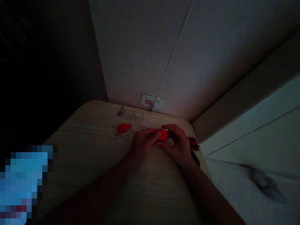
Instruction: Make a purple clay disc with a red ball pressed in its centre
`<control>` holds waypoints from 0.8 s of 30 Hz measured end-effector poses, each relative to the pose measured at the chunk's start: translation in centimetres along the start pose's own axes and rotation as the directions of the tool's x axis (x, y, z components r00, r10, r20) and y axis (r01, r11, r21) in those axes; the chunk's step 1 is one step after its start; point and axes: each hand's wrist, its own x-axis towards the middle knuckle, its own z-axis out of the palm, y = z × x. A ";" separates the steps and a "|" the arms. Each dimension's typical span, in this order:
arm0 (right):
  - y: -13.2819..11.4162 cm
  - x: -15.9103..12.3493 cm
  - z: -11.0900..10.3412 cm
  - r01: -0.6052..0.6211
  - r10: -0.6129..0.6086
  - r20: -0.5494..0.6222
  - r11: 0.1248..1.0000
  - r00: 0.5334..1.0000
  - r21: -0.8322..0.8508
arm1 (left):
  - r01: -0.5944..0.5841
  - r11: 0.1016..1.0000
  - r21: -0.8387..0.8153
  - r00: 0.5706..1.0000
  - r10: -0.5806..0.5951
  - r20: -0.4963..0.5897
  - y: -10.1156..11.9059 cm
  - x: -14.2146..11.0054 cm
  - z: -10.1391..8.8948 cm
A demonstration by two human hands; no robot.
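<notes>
Socket (pixel 152 101) on the wall (pixel 138 56) is my reference point as I watch from a distance. Nearer me than the socket and slightly to its right, above the desk (pixel 93 137), I see a red lump (pixel 163 135) between both hands. On the left hand (pixel 142 143), the thumb and fingers grasp it. On the right hand (pixel 180 142), the fingers curl around its right side; I cannot tell whether they grip it or only touch it. Left of the socket and nearer me, a second red lump (pixel 123 127) with a pointed end lies on the desk. A dark patch (pixel 121 111) shows left of the socket too, closer to the wall. Right of the socket, just beside the right hand, I make out red and black strips (pixel 194 143). Farther right of the socket, a grey thing (pixel 267 184) is too blurred to name.
</notes>
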 end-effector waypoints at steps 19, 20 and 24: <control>-0.1 0.5 0.5 -0.205 0.251 -0.098 0.919 0.963 0.337 | -0.117 0.993 -0.015 0.992 0.116 -0.052 0.4 0.1 0.1; 0.0 0.4 0.6 -0.216 0.268 -0.107 0.912 0.958 0.348 | -0.112 0.994 -0.021 0.993 0.111 -0.052 0.4 0.1 0.1; 0.2 0.3 0.7 -0.242 0.300 -0.115 0.903 0.947 0.355 | -0.129 0.991 0.030 0.991 0.130 -0.034 0.1 0.1 0.0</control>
